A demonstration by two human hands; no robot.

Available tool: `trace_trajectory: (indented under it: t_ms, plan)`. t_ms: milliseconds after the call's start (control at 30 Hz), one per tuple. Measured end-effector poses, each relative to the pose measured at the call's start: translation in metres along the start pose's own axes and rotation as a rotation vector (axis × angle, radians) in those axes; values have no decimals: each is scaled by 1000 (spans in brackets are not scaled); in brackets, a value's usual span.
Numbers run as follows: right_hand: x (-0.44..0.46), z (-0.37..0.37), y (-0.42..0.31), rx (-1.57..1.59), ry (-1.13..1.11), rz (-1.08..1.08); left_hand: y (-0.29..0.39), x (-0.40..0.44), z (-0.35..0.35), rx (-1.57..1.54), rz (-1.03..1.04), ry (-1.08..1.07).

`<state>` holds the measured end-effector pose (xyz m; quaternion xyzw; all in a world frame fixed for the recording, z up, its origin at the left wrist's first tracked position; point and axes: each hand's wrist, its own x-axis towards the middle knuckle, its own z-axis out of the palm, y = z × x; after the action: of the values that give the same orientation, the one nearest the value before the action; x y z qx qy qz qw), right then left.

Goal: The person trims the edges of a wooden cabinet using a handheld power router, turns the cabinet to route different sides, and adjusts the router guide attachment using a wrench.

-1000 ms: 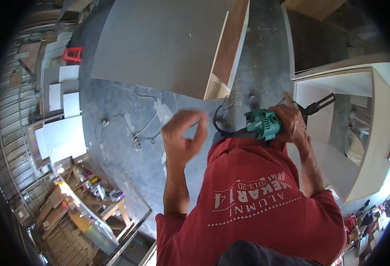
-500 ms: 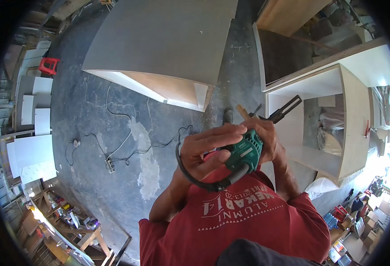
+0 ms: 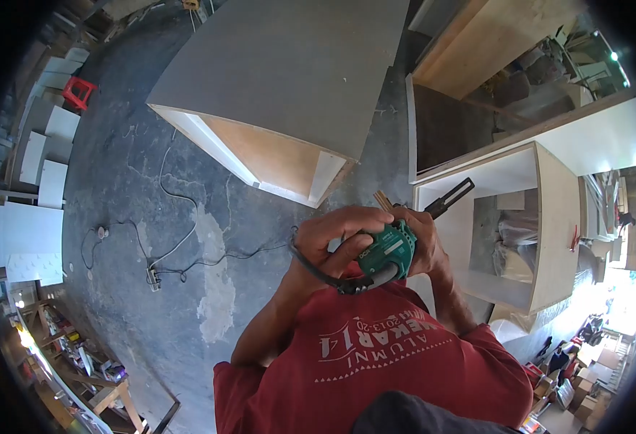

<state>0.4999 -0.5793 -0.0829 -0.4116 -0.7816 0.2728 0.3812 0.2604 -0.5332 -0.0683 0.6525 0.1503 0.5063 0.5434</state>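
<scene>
A green power tool (image 3: 392,247) with a black cord at its rear is held in front of the red shirt. My left hand (image 3: 332,235) grips its near left side, fingers over the top and thumb against the housing. Around its right side wraps my right hand (image 3: 423,239). A black slotted metal piece (image 3: 451,197) sticks out beyond my right hand, up and to the right. Close to the fingers of that hand is a small wooden strip (image 3: 383,201); what holds it is hidden.
A large grey cabinet (image 3: 282,65) lies ahead, its open side facing me. To the right stands an open box cabinet (image 3: 555,228). A cable with a socket block (image 3: 153,279) runs over the floor. A red stool (image 3: 79,93) and white panels (image 3: 34,224) are at left.
My left hand has come from the empty air at left onto the green tool. The tool has turned and shifted left in view, its cord now towards me. The view has swung right.
</scene>
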Motion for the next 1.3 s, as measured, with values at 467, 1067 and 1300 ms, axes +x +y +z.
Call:
trace_trajectory:
  t_ms: [467, 1067, 1300]
  plan:
    - [91, -12, 14, 185, 971, 142, -107, 97, -144, 1473, -116, 343]
    - [154, 28, 1, 156, 1031, 132, -110, 100, -135, 1415, -154, 442]
    - [160, 32, -4, 157, 1033, 135, -99, 100, -133, 1249, -56, 495]
